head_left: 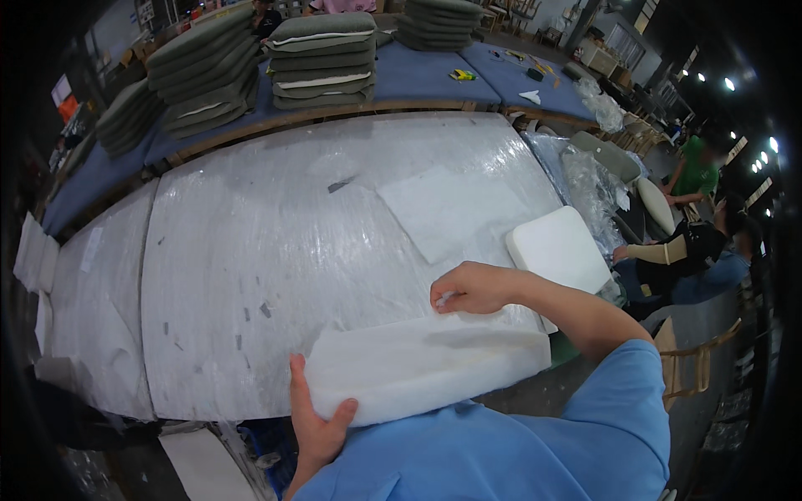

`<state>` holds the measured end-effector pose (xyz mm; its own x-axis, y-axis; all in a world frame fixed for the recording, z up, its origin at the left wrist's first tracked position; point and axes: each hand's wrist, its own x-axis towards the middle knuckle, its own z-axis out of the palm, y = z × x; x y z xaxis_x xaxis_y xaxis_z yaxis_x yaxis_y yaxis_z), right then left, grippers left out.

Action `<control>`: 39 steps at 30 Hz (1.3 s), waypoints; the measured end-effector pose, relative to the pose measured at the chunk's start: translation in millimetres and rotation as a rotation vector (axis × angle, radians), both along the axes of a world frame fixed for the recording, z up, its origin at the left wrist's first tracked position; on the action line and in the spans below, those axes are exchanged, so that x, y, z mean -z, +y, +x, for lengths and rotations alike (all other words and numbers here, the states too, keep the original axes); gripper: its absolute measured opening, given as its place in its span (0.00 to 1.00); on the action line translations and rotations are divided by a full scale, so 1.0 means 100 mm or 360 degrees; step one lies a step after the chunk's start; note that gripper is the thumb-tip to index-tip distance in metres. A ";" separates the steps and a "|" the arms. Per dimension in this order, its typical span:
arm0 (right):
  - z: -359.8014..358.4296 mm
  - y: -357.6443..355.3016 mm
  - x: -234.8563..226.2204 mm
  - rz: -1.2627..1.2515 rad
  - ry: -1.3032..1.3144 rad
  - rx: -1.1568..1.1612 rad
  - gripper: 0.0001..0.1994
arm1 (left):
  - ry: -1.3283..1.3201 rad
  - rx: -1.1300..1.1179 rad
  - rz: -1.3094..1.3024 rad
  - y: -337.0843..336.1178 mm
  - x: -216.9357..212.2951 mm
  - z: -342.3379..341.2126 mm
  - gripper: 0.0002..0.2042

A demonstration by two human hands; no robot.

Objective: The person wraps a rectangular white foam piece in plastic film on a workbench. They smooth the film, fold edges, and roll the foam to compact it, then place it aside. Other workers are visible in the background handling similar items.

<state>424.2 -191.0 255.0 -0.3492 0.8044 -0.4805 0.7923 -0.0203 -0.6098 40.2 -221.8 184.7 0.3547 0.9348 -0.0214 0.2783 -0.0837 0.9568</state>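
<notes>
A white cushion pad (426,363), soft and fluffy on its outside like batting, lies at the table's near edge against my body. My left hand (320,422) grips its left end, thumb on top and fingers along the side. Above its far edge, my right hand (472,288) is closed, with a small whitish tuft (445,298) showing between the fingers. A square white foam pad (561,249) with rounded corners rests on the table just beyond my right forearm. Left of that pad lies a flat white sheet (451,213).
The table (242,242) is covered in shiny plastic film with a few dark scraps. Behind it, stacks of grey-green cushions (324,63) stand on a blue-topped bench (418,75). Clear plastic bags (589,179), a wooden chair (693,363) and other people are at the right.
</notes>
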 end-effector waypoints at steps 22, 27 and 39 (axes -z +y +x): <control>-1.80 0.64 1.33 -0.0110 -0.0234 -0.0188 0.20 | -0.1942 0.0403 -0.1552 -0.09 1.53 0.06 0.26; -1.64 0.57 1.12 0.0185 -0.0059 0.0250 0.19 | -0.1717 0.0215 -0.1198 -0.01 0.80 0.29 0.26; -1.13 0.46 0.49 0.0901 0.1313 0.0791 0.25 | -0.1068 0.0151 -0.0393 0.92 -0.13 0.85 0.30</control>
